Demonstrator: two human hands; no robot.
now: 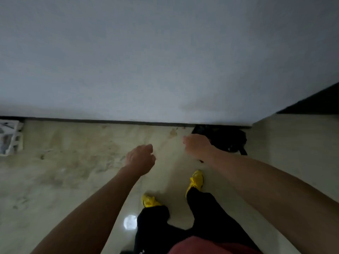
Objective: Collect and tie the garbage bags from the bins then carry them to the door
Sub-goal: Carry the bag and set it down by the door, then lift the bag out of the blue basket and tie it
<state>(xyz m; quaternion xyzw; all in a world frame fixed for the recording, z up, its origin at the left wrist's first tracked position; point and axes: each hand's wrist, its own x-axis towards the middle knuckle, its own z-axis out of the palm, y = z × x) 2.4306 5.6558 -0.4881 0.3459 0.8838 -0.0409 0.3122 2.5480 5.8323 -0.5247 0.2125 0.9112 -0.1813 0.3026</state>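
Observation:
A black garbage bag (226, 139) lies on the floor against the wall's foot, in the corner at the right. My right hand (197, 146) hovers over the bag's left edge, back up and fingers curled downward. The fingertips are hidden, so I cannot tell whether they hold the bag. A small dark scrap shows under my right wrist. My left hand (140, 158) hangs above the bare floor to the left of the bag, fingers loosely curled and holding nothing.
A pale wall (165, 61) fills the upper view, with a dark skirting along its foot. A second wall face (297, 143) closes the right side. A white latticed object (10, 137) stands at the far left. The floor is glossy beige tile; my yellow shoes stand behind the hands.

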